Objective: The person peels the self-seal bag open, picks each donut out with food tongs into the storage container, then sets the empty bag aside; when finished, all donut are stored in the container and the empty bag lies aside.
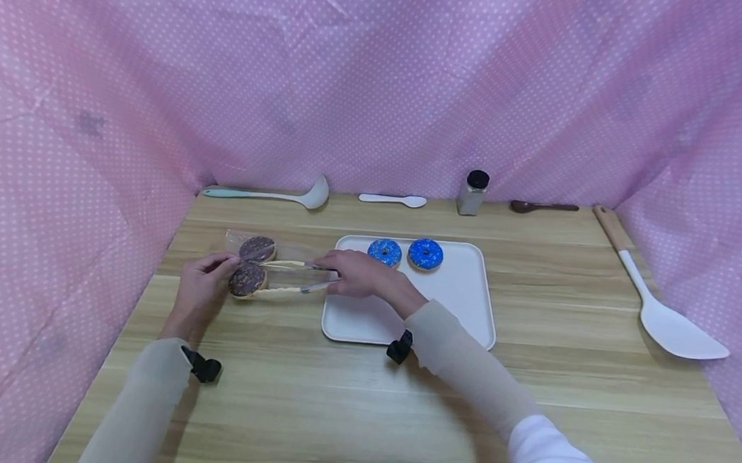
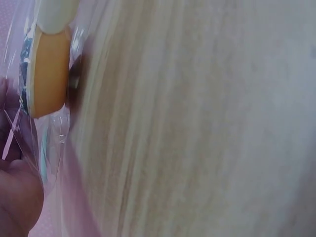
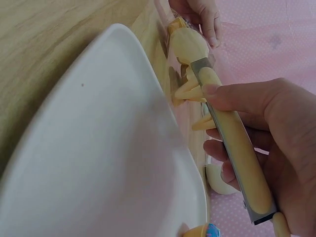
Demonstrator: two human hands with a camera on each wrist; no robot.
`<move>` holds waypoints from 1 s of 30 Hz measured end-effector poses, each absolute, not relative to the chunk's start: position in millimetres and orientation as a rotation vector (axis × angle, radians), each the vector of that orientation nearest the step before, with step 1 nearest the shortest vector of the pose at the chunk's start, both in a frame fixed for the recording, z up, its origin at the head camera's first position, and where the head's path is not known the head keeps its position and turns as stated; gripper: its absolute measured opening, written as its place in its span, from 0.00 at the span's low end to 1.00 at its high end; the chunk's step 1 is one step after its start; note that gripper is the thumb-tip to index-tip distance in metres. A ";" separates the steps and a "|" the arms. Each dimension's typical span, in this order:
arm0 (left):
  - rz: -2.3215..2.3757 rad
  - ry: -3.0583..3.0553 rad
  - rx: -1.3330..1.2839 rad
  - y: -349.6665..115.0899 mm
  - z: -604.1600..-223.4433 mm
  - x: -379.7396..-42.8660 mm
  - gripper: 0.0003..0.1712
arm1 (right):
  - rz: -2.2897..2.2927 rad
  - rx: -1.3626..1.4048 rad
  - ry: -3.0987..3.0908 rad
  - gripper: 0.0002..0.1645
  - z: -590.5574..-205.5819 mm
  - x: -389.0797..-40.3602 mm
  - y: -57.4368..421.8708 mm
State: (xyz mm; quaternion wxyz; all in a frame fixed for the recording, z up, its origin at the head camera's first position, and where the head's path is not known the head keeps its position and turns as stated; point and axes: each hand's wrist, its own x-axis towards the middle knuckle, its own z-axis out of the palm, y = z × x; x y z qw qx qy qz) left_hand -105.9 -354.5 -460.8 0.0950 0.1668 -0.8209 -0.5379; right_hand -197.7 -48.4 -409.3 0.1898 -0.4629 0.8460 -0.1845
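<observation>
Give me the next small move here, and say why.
Probably loosen the right hand and slide the tongs back out of the clear bag: their tips reach the brown-topped doughnuts inside, the left hand holds the bag's end, and two blue doughnuts lie on the white tray.

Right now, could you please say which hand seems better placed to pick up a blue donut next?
Probably the right hand: it holds the tongs over the tray's edge, nearer the blue donuts, while the left hand holds the clear bag.
</observation>
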 end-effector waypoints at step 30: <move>-1.751 -2.312 0.530 -349.5 -464.6 -108.7 0.21 | -0.659 -1.260 2.443 0.33 -407.2 -181.8 -8.6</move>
